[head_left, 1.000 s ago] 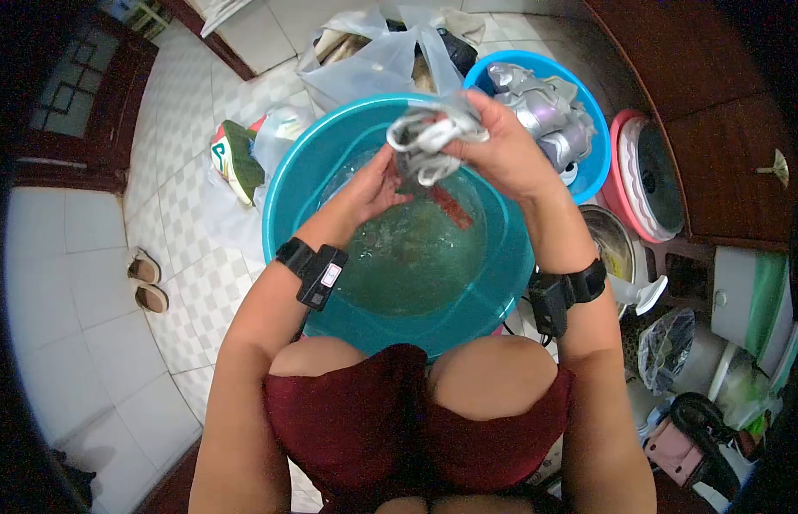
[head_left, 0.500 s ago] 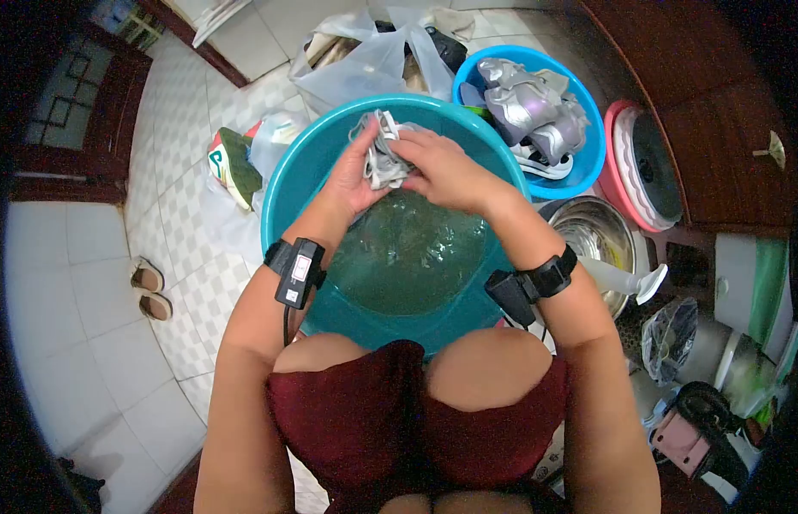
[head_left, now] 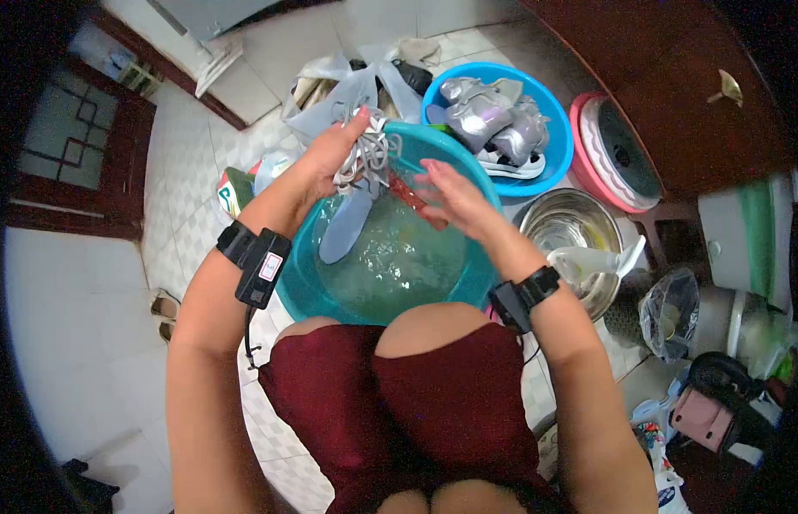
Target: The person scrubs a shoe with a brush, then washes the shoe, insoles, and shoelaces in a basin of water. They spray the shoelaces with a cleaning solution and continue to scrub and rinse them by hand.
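My left grip [head_left: 332, 158] closes round the laces [head_left: 371, 156] above the basin [head_left: 440, 149], presumably so drips fall back inside. My right grip [head_left: 456, 200], loosely open, holds nothing.

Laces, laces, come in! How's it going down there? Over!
Left hand gripping laces over tub. Right hand open. Close by: insole, red thing.

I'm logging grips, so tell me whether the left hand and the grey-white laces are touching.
Touching. The head view shows it: the left hand holds the bunched grey-white laces, which lie against it with no gap showing.
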Motion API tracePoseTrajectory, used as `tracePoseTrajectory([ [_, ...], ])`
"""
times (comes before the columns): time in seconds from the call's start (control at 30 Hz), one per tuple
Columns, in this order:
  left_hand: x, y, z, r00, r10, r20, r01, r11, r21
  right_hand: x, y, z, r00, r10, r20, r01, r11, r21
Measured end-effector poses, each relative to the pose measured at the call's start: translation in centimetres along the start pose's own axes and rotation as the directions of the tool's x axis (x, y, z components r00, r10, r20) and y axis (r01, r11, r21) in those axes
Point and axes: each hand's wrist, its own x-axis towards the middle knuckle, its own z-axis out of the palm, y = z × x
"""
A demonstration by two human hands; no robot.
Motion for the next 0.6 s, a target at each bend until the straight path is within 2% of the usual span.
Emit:
tracePoseTrajectory([
  [0.03,-0.2,0.8,0.6,1.000,0.023,0.020,-0.023,1.000,0.011,0.3,0.5,0.4,0.994,0.054,0.094,-0.061,0.995,0.078],
  [0.13,-2.1,3.3,3.8,0.998,0.025,0.057,-0.019,0.994,-0.108,0.3,0.6,2.1,0.971,0.050,0.235,-0.150,0.891,0.429],
  [0.17,-1.6,3.6,3.3,0.983,0.019,0.182,-0.012,0.999,-0.041,0.6,0.4,2.6,0.972,0.001,0.236,-0.123,0.854,0.506],
  [0.27,-2.8,5.6,5.4,0.984,0.029,0.176,-0.029,1.000,-0.001,1.2,-1.7,3.5,0.994,-0.084,0.074,0.024,0.806,0.591],
  [0.3,-3.6,6.3,6.4,0.975,0.066,0.214,-0.048,0.995,-0.089,2.4,-1.4,2.9,0.990,-0.120,0.075,0.054,0.811,0.583],
  [0.4,-4.8,7.5,7.8,0.971,0.133,0.196,-0.101,0.981,-0.163,4.1,-1.1,1.4,0.989,-0.076,0.130,-0.015,0.809,0.588],
  [0.43,-5.4,8.0,7.3,0.945,0.130,0.299,-0.097,0.988,-0.124,2.9,-2.2,2.1,0.991,-0.063,0.122,-0.026,0.784,0.621],
  [0.53,-6.6,6.8,8.1,0.995,0.032,0.094,-0.033,0.999,0.013,-0.4,-5.3,3.2,0.998,-0.029,0.053,-0.005,0.841,0.542],
  [0.57,-4.9,5.0,7.3,0.992,-0.002,0.126,0.006,1.000,-0.026,0.5,-5.1,2.2,0.985,-0.087,0.150,0.008,0.886,0.463],
  [0.6,-4.1,3.6,6.8,0.989,0.003,0.151,-0.005,1.000,0.012,0.4,-5.6,2.6,0.976,-0.093,0.199,-0.003,0.901,0.434],
])
